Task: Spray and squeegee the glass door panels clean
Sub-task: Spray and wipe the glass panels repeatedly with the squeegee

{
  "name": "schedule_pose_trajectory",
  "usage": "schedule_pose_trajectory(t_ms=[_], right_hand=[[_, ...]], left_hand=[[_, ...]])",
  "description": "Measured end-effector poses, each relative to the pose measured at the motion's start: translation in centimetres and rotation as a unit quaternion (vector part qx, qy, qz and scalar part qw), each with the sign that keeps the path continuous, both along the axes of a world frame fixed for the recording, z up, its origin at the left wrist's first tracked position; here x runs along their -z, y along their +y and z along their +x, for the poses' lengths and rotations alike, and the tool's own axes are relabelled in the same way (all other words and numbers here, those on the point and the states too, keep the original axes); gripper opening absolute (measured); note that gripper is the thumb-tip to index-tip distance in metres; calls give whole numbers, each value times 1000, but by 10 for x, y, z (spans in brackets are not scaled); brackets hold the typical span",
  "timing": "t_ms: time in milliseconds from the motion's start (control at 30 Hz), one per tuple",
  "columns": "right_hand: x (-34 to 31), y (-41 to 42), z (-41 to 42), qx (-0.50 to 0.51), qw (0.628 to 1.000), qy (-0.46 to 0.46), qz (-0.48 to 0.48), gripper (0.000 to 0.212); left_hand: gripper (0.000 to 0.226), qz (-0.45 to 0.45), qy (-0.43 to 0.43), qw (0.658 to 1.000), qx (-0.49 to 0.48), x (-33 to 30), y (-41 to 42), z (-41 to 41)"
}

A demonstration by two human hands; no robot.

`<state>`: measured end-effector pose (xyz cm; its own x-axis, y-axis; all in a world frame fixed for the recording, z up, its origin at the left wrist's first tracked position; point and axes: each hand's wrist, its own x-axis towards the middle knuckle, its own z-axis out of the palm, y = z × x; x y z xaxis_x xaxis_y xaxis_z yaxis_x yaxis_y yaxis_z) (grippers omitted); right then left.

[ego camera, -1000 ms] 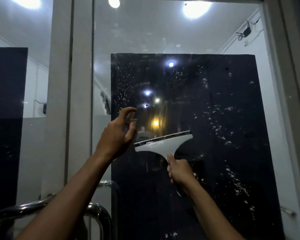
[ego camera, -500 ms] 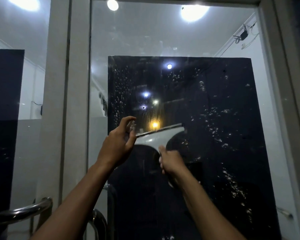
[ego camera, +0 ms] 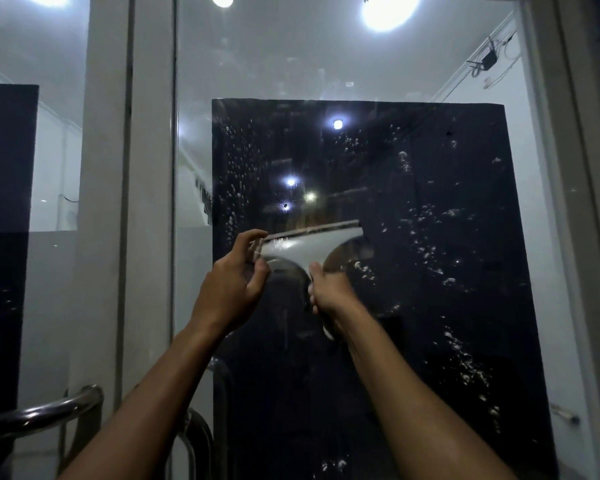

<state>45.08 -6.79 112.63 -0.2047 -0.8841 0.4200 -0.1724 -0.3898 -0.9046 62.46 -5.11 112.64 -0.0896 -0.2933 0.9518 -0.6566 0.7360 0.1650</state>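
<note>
Upward since a second ago, both hands carry the squeegee higher on the glass. Right hand wraps its mostly hidden handle; left hand pinches the blurred left blade end. White foam flecks dot the dark pane.

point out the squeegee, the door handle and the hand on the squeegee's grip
squeegee (ego camera: 305, 249): head view, on its pale head below the blade
door handle (ego camera: 49, 408): head view, on the curved metal bar, lower left
right hand (ego camera: 329, 292): head view, on the back of the hand
</note>
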Motion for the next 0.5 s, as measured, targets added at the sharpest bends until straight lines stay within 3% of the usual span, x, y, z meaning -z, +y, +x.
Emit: schedule_pose_trajectory(t_ms=[100, 200, 400, 500], right_hand=[[59, 5, -7, 16, 997, 62, 31, 54], [73, 11, -17, 39, 994, 104, -8, 61], [28, 19, -35, 128, 943, 262, -161, 62], [-18, 24, -19, 155, 898, 357, -205, 59]], left_hand=[[38, 12, -2, 1000, -10, 7, -2, 3], [36, 12, -3, 1000, -11, 8, -1, 4], [37, -20, 0, 1000, -22, -8, 3, 19], [36, -30, 19, 999, -29, -22, 5, 30]])
